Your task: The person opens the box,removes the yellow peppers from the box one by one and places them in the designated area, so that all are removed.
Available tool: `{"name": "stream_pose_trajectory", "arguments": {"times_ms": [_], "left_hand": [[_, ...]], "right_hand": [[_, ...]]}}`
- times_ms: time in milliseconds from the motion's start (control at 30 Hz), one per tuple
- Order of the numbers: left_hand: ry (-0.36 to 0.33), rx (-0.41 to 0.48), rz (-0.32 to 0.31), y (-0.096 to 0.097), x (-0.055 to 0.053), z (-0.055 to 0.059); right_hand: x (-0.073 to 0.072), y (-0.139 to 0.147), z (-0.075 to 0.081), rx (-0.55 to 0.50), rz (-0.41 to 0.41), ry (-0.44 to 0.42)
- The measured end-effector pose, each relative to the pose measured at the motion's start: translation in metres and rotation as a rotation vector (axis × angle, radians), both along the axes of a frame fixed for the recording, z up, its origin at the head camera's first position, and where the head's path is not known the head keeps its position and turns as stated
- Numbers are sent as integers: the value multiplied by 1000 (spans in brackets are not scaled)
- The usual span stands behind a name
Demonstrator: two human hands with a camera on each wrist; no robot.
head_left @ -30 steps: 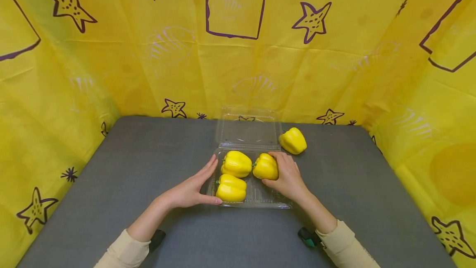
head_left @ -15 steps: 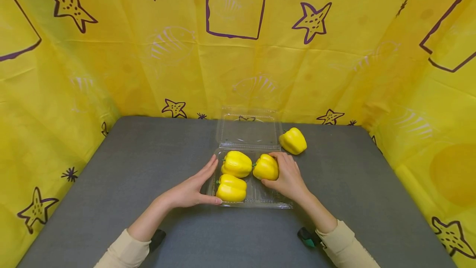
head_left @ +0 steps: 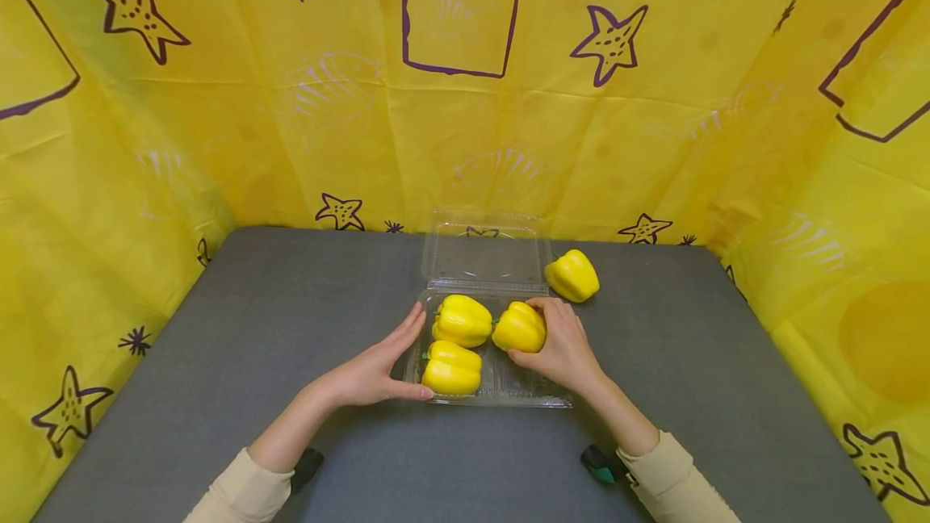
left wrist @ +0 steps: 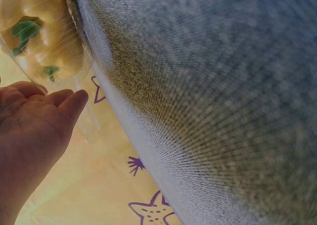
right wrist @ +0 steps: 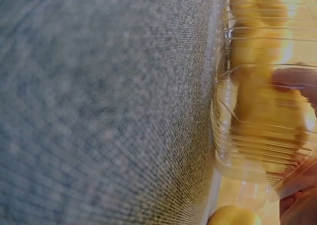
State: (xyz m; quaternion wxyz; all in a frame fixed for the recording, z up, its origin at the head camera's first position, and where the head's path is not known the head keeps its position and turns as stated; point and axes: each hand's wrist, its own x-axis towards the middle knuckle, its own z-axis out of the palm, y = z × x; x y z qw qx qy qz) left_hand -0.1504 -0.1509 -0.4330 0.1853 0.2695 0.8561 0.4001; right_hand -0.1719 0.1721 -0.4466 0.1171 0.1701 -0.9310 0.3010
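Note:
A clear plastic clamshell container (head_left: 519,382) lies on the table with its lid (head_left: 487,257) folded back. Two yellow bell peppers fill its left side, one at the back (head_left: 462,320) and one at the front (head_left: 452,368). My right hand (head_left: 565,345) grips a third yellow bell pepper (head_left: 519,328) in the back right part, thumb in front and fingers behind. My left hand (head_left: 374,370) rests along the container's left side, fingers straight and thumb at the front corner. Through the clear wall, the left wrist view shows green pepper stems (left wrist: 25,34) beyond the left fingertips (left wrist: 74,103).
Another yellow bell pepper (head_left: 572,275) lies on the grey table (head_left: 320,281) beside the lid, behind my right hand. A yellow curtain (head_left: 465,127) with sea drawings hangs behind the table and along both sides.
The pepper in my right hand has shifted very slightly toward the front. My left hand, the container and the other peppers keep their places.

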Motion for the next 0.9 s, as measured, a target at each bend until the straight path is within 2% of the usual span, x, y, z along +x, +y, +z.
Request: {"name": "stream_pose_trajectory", "arguments": {"times_ms": [467, 900], "left_hand": [[-4, 3, -1, 0, 0, 0], [0, -1, -3, 0, 0, 0]], "right_hand": [[5, 1, 6, -104, 4, -40], [10, 6, 11, -229, -31, -67]]}}
